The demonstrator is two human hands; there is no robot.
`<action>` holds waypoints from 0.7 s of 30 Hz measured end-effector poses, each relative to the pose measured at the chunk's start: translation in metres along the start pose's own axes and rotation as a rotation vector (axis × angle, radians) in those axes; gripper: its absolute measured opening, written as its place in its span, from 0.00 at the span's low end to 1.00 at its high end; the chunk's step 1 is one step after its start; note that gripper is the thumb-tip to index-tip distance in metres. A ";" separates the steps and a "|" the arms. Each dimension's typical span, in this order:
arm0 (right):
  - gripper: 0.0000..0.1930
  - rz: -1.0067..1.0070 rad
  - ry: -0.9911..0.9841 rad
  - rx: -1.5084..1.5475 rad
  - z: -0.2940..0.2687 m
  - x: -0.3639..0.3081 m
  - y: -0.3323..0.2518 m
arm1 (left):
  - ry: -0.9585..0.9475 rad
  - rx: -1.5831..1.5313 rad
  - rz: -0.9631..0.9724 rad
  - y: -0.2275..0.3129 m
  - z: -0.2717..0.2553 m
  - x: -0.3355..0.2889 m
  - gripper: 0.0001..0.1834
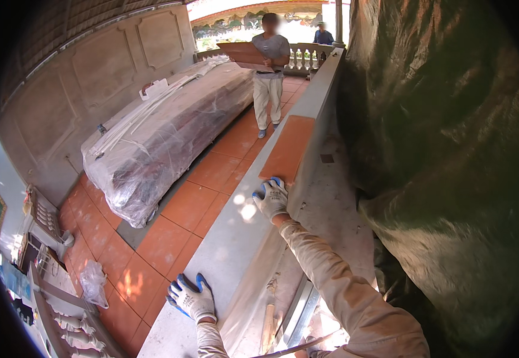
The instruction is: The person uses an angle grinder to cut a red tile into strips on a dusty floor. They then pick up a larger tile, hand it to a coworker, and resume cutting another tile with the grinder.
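My left hand (192, 298), in a white and blue work glove, lies with spread fingers on the grey top of a long low wall (229, 238). My right hand (271, 200), gloved alike, reaches further along the wall. Its fingertips touch the near end of a rectangular terracotta tile (289, 149), and its thumb is held apart. The tile lies flat on the wall top, lengthwise along it. Light spots fall on the grey surface beside my right hand. The undersides of the fingers are hidden.
A person (269, 65) stands on the orange tiled floor (170, 238) holding flat brown boards (244, 55). Plastic-wrapped bulk (170, 128) fills the left side. A dark green tarp (438, 149) hangs at right. Below me are a wooden-handled tool (268, 325) and a metal bar (298, 316).
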State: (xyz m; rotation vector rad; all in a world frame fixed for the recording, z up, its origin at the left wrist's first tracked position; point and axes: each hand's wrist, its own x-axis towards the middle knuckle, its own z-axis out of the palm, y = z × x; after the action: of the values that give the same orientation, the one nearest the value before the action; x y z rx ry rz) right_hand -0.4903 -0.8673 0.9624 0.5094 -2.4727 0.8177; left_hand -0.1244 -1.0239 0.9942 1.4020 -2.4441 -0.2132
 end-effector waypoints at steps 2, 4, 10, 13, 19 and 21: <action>0.24 0.020 -0.035 -0.010 0.000 0.000 0.000 | 0.006 0.012 -0.002 0.000 0.000 0.001 0.39; 0.25 0.007 -0.007 0.018 0.000 0.000 0.000 | 0.006 -0.001 -0.001 -0.001 0.001 0.001 0.40; 0.24 0.029 -0.002 -0.006 0.000 0.000 -0.002 | 0.015 0.000 0.015 -0.003 0.005 0.002 0.40; 0.23 0.011 0.010 -0.004 0.000 0.001 -0.002 | 0.016 0.007 0.015 -0.005 0.007 0.002 0.40; 0.22 0.022 -0.004 0.001 0.004 0.001 0.001 | 0.040 0.007 0.027 -0.005 0.007 0.002 0.39; 0.22 0.022 -0.013 -0.027 0.005 0.001 0.002 | 0.029 0.003 0.026 -0.005 0.006 0.002 0.39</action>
State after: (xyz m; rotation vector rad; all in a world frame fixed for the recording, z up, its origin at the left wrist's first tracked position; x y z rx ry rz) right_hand -0.4938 -0.8692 0.9582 0.4798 -2.5025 0.7906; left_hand -0.1240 -1.0285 0.9876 1.3646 -2.4381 -0.1824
